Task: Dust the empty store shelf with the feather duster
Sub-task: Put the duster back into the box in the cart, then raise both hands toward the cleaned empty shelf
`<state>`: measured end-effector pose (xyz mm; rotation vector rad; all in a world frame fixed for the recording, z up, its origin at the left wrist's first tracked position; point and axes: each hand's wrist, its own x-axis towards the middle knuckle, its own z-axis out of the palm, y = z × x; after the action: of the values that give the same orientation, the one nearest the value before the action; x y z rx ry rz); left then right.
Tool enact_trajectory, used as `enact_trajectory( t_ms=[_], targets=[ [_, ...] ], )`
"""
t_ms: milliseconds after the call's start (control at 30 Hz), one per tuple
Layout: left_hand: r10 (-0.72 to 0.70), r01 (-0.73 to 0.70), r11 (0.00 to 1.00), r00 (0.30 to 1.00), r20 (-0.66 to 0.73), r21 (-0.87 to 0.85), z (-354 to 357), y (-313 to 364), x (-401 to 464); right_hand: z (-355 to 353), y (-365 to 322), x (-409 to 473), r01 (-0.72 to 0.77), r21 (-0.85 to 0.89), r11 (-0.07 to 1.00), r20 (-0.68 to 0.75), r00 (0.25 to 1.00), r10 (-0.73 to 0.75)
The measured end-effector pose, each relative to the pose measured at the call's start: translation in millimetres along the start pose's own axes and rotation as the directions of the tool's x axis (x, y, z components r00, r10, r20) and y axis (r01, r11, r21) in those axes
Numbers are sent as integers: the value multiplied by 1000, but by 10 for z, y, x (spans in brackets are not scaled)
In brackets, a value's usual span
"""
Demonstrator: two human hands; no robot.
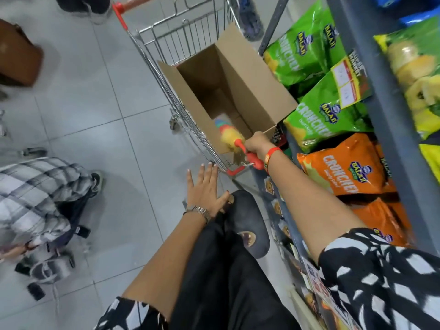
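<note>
Rainbow fluff, yellow nearest the grip and blurred by motion, marks the feather duster (230, 136) just right of the picture's centre. Its head hangs over the near end of an open cardboard box (228, 91), which sits in a wire shopping cart (181, 55) toward 12 o'clock. The right hand (256, 145) is wrapped in a closed fist around the duster's red-orange handle, which sticks out below the fist toward 5 o'clock; a red band circles that wrist. The left hand (204, 189) is at about 6 o'clock from the duster, flat and spread, fingers pointing toward the cart's near corner, holding nothing; whether the fingertips touch the wire rim is unclear. A metal watch sits on that wrist.

At 3 o'clock a grey shelf (381, 115) carries green snack bags (316, 120), with orange snack bags (342, 167) below them toward 4 o'clock. Both the person's forearms are bare, with black-and-white patterned sleeves at the bottom edge, and dark trousers and a sandalled foot between them. At 9 o'clock, on the grey tiled floor (95, 103), another person in a checked shirt (35, 194) crouches.
</note>
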<state>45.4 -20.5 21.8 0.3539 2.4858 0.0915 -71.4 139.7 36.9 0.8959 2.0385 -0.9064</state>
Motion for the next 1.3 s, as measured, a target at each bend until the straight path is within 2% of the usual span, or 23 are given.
enact_trajectory(
  t_ms=[133, 300, 400, 500, 600, 733, 833, 1000, 1100, 1233, 1300],
  targets=[
    [-64, 65, 987, 998, 10, -144, 79, -67, 45, 227, 182, 135, 20, -88, 996, 36, 999, -17],
    [-114, 104, 976, 993, -43, -189, -33, -150, 96, 181, 287, -70, 60, -177, 982, 65, 997, -49],
    [-142, 105, 957, 982, -123, -269, -280, -124, 183, 35, 323, -219, 187, -226, 956, -22, 980, -197],
    [-155, 64, 931, 961, -228, -360, -563, -7, 183, -125, 423, -457, 314, -377, 871, -105, 920, -377],
    [-119, -15, 929, 934, -336, -370, -916, 123, 220, -364, 370, -671, 342, -593, 729, -225, 799, -558],
    [-80, -87, 925, 907, -413, -370, -1407, 295, 291, -786, 151, -1000, 299, -741, 602, -306, 647, -699],
    [-20, -139, 953, 860, -511, -270, -1878, 441, 329, -1191, -42, -1295, 213, -828, 519, -367, 494, -788],
    [118, -276, 953, 723, -680, -128, -2786, 828, 253, -1947, -225, -1890, 136, -777, 614, -576, 241, -781],
    [200, -372, 928, 577, -792, -36, -3323, 1182, 109, -2440, -224, -2301, 70, -760, 646, -640, 89, -763],
    [295, -475, 878, 437, -850, 60, -3932, 1720, -153, -2980, -142, -2820, -16, -707, 707, -706, -46, -707],
    [349, -518, 845, 343, -872, 135, -4148, 1971, -289, -3173, -58, -3048, -59, -680, 730, -723, -106, -682]
  ],
)
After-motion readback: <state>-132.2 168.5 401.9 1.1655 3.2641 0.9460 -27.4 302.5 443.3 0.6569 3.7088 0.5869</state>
